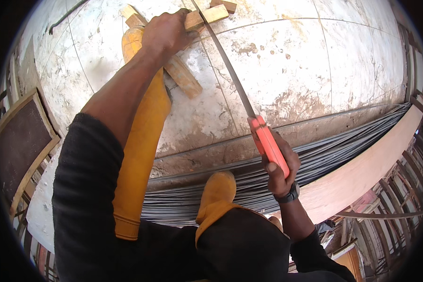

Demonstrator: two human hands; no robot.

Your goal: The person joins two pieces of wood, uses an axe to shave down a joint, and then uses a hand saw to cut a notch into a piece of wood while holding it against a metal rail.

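Note:
My right hand (285, 162) is wrapped round the red-orange handle (271, 146) of a handsaw. Its long narrow blade (228, 66) slants up and to the left, crossing a short wooden batten (214, 17) near the top of the view. My left hand (167, 34) grips that batten just left of the blade and presses it down. Another piece of wood (184, 77) lies crosswise beneath, running under my left hand and forearm. The foot of a yellow rubber boot (132, 41) rests against the wood beside my left hand.
A small wood offcut (224, 6) lies beyond the batten on the stained pale floor (286, 66). Long thin metal rods (324, 157) are bundled across the near side, alongside a plywood strip (366, 167). My other yellow boot (219, 190) stands by the rods. A framed dark panel (26, 141) is at left.

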